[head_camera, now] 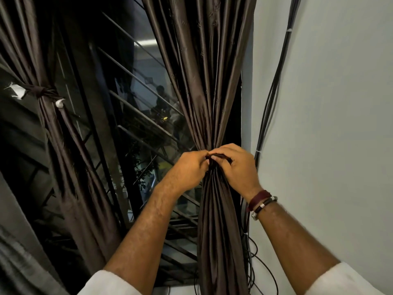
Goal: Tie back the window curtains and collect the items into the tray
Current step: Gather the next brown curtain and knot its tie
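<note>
Two bare hands meet at the gathered waist of a dark brown curtain [212, 99] on the right side of a window, working a dark tie [219, 156] wrapped around the bunched cloth. The left hand [189, 167] is curled nearly closed, its fingertips pinching one end of the tie against the fabric. The right hand [238, 165] is likewise closed down, its fingers hooked over the other end of the tie, so that both hands touch at the knot. On the right wrist sit a maroon band and a dark cord bracelet [262, 202] with metal beads. White sleeves [108, 283] show at the bottom edge of the view.

Above the hands the curtain fans out in long folds; below them it hangs in a tight column. To the left, well apart, a second curtain [55, 128] of the same cloth is already cinched with its own tie [40, 90]. Between the two curtains the window glass [148, 86] is dark, crossed by slanting metal bars, with dim reflections in it. Just beside the right curtain, a bundle of black cables [274, 88] runs down the pale wall [340, 124], held by small white ties.
</note>
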